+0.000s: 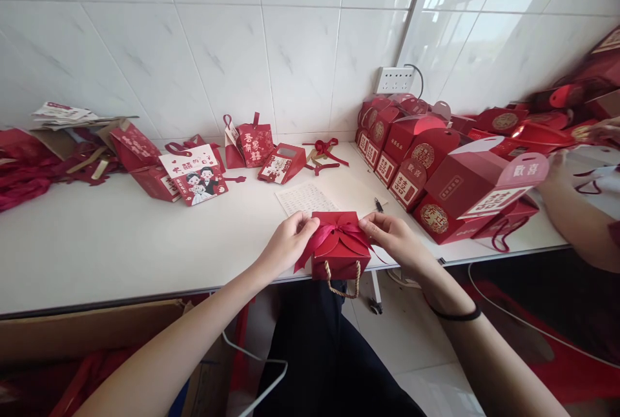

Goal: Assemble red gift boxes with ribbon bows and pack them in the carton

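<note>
A small red gift box (334, 266) stands at the front edge of the white table, its petal-shaped flaps folded over the top. Across those flaps lies a crimson ribbon (338, 228) tied in a bow. My left hand (292, 239) pinches the bow's left loop between thumb and fingers. On the other side, my right hand (387, 231) pinches the right loop. A twisted rope handle (345, 293) hangs down the near side of the box. Just behind the box a sheet of paper with writing (306, 199) lies flat, partly covered.
Stacked red boxes (426, 152) fill the table's right side, near another person's arm (576, 201). Smaller boxes (256, 146) and a card with a cartoon couple (196, 175) stand at the back. Loose ribbons (29, 175) lie left. A pen (378, 204) and power strip (394, 80) are behind.
</note>
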Tool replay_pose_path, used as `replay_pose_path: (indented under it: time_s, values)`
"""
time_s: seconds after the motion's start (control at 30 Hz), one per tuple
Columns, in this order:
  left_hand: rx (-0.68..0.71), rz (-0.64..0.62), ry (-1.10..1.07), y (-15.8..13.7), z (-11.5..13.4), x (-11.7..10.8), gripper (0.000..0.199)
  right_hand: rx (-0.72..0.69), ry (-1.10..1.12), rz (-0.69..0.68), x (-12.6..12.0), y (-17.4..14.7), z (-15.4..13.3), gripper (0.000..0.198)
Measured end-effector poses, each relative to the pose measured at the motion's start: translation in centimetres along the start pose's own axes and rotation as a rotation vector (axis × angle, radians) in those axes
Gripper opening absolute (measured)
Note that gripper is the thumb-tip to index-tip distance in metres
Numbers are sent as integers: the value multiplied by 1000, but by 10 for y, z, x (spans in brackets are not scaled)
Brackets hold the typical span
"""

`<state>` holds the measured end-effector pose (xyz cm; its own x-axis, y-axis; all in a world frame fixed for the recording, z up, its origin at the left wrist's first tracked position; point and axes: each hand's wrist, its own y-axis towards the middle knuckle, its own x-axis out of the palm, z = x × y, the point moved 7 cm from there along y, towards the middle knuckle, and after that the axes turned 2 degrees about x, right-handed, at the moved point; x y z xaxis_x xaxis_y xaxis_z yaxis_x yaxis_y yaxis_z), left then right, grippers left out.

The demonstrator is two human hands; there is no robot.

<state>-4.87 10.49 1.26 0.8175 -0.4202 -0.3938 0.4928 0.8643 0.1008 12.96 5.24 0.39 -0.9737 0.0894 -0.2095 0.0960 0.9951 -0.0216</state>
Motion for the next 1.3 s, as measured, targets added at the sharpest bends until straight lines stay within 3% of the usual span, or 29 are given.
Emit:
replay_pose_path:
  time_s: [0.1, 0.23, 0.47, 0.7, 0.9, 1.3]
  values:
    - [-38, 34, -37, -1, -1, 1, 39, -23, -109, 2, 0, -2, -3, 58]
    - [-38, 47, -23, -1, -4, 5, 31, -61, -121, -2, 3, -1, -3, 55]
    - [-28, 87, -46, -2, -11, 10, 30, -39, 99, -38, 9, -1, 7, 49]
    - [112, 141, 70, -5, 2, 5, 25, 89, 365, -122, 17, 1, 18, 49]
    - [5, 120, -84, -4, -1, 5, 35, -1, 184, -11, 12, -2, 11, 54]
    - [37, 157, 43, -5, -3, 7, 26, -33, 173, -35, 13, -1, 10, 48]
